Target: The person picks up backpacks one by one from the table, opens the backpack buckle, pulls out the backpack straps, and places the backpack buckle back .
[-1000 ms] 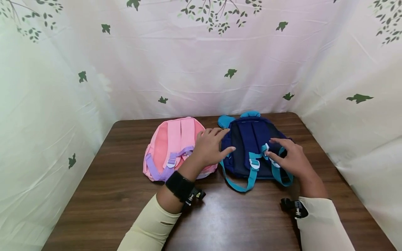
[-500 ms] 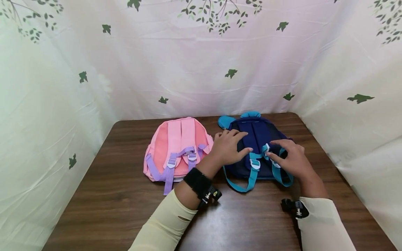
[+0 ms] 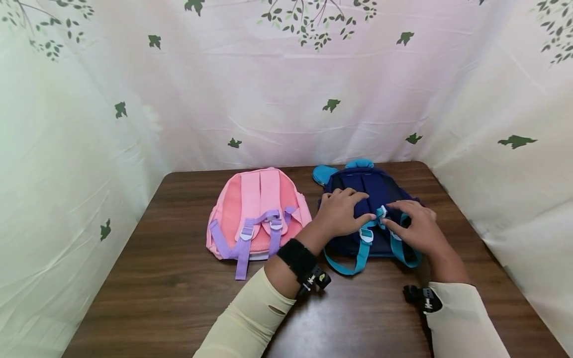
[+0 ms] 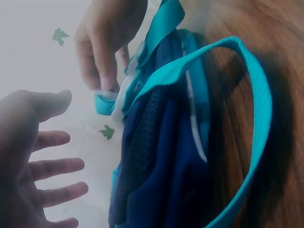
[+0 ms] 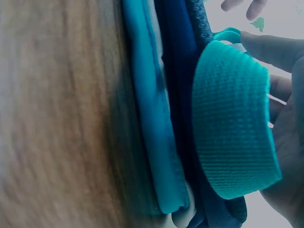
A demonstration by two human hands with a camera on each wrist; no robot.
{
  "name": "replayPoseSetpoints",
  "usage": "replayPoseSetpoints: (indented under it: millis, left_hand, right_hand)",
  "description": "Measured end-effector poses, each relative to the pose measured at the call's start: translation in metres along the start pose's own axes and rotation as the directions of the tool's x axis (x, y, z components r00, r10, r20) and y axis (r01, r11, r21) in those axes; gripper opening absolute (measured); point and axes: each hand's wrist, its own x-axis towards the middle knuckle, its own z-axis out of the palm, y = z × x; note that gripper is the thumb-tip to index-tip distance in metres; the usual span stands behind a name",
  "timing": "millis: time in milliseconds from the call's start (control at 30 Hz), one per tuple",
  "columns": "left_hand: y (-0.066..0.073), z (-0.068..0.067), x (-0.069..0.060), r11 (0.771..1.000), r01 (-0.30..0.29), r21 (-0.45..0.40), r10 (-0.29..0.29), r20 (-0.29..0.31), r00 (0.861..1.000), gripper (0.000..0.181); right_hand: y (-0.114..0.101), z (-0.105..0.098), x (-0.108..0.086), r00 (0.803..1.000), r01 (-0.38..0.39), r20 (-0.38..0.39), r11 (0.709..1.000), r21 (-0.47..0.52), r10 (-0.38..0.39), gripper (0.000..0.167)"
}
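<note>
A navy backpack (image 3: 385, 181) with teal straps (image 3: 362, 257) lies back panel up near the far right of the table. My right hand (image 3: 418, 226) pinches a white plastic buckle (image 4: 105, 94) on the teal webbing between thumb and fingers. Over the left part of that backpack hovers my left hand (image 3: 342, 213), its thumb near the buckle. In the left wrist view its fingers are spread and hold nothing. A teal strap loop (image 5: 232, 118) hides part of the right palm in the right wrist view.
To the left lies a pink backpack (image 3: 261, 199) with lilac straps, also back panel up. A small teal pouch (image 3: 323, 174) sits by the navy backpack's top. Printed curtains (image 3: 268, 119) surround the brown wooden table (image 3: 156, 278).
My left hand has moved right, from beside the pink backpack to over the navy one, close to the buckle. The right hand has stayed at the buckle.
</note>
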Motion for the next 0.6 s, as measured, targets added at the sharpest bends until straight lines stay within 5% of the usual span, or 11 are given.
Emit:
replayPoseSetpoints:
  millis: [267,600]
  left_hand:
    - [0.008,0.008,0.008,1.000,0.021,-0.010,-0.021,0.028,0.999,0.066]
    - [0.015,0.018,0.013,0.999,0.042,-0.008,-0.042,0.044,0.998,0.062]
  right_hand:
    - [0.003,0.005,0.001,0.999,0.018,-0.029,1.000,0.006,-0.017,0.048]
    - [0.003,0.006,0.003,0.999,-0.031,0.029,0.999,0.013,0.031,0.051]
